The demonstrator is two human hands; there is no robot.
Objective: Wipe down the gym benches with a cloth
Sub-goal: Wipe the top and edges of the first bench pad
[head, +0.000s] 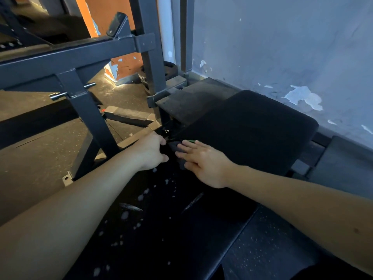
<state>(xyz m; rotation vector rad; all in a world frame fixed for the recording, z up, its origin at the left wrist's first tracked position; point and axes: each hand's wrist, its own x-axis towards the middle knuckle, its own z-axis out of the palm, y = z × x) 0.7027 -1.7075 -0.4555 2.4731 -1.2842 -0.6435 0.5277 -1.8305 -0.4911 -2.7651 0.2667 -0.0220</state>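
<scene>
Reaching both bare arms forward over a black padded bench (252,128), with a dark cloth (176,149) between the hands. Small, dusky grey-blue and bunched, hard to tell from the black padding under it, edged on the far side with a thin green strip. Lying toward the left side of the bench, just where the near pad (161,229) meets the raised far one.

Gripped at its left edge by the left hand (151,152), fingers curled down over it and thumb drawn in beside them. Pressed from the right by the right hand (203,164), fingers straight and slightly spread, laid flat across the cloth. Hands close together but apart, with only the cloth between them.

Flecked with pale spots and two pale streaks across the near pad, mostly on the near side of the hands.

Flanked on the left by a dark steel frame (80,57) standing on a speckled rubber floor (30,168), and on the right by a blue-grey wall (282,47) with peeling paint. Beyond the frame's upright, weight plates (171,67) stacked low by the wall.
</scene>
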